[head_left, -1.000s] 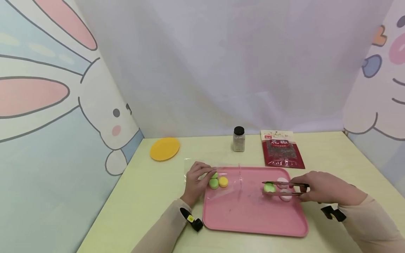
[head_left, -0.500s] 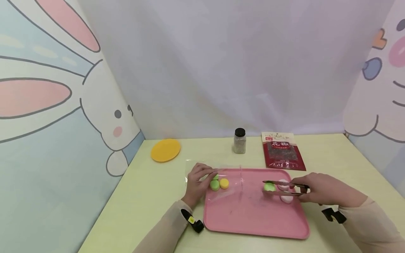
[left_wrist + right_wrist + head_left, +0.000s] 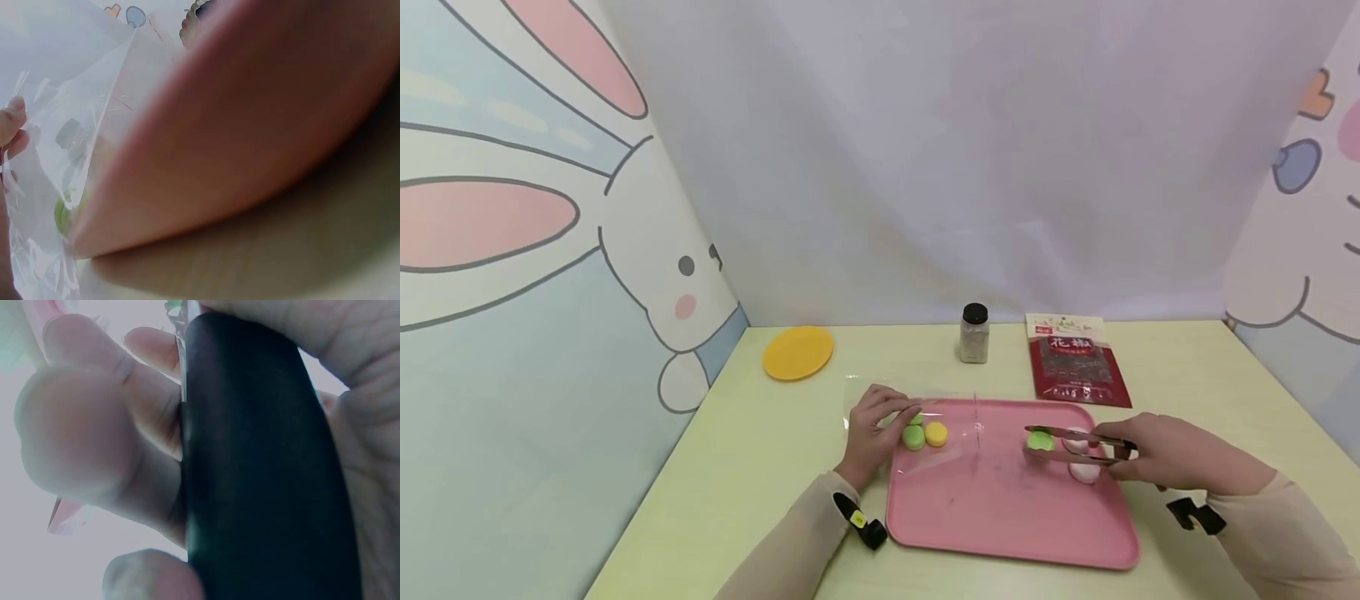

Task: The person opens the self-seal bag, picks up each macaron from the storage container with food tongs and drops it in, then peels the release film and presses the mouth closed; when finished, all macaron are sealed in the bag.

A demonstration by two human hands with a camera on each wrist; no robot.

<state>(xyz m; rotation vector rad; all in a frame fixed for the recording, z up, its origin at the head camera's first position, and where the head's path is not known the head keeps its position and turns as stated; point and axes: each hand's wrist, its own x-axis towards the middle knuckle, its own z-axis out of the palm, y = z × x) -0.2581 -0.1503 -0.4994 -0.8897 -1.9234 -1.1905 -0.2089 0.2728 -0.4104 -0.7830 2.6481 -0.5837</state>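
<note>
My left hand pinches the edge of a clear plastic bag over the left end of a pink tray. Two green macarons and a yellow macaron show through the bag. With my right hand I grip tongs, whose black handle fills the right wrist view. The tongs' arms lie on either side of another green macaron at the tray's right. Beside them are two pale pink macarons, partly covered by the tongs.
Behind the tray stands a clear jar with a black lid. A red and white spice packet lies at the back right, close to the tray's rim. A yellow plate is at the table's back left.
The head view has shifted slightly. Both hands, the bag, the tongs and the macarons keep nearly the same places.
</note>
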